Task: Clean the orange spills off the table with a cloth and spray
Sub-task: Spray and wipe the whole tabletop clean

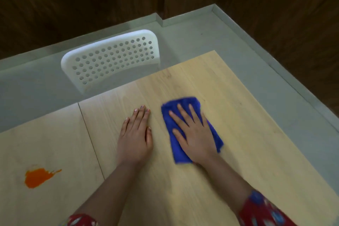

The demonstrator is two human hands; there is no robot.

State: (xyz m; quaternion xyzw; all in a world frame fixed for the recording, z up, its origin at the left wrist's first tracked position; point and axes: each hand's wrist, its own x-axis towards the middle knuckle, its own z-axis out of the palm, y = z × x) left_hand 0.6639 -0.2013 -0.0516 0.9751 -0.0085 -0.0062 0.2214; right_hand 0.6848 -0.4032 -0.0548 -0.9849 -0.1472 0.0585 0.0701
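Wiping: my right hand (194, 134), grip spread, presses folded blue cloth (185, 101) on pale wooden bench (247, 143); left hand (135, 134) flat beside it. Next, likely: orange spill (37, 178), well left of cloth.

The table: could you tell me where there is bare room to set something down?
Bare wood lies between the blue cloth and the right table edge, and between the left hand and the orange spill. Crowded in the middle: right hand flat on the cloth.
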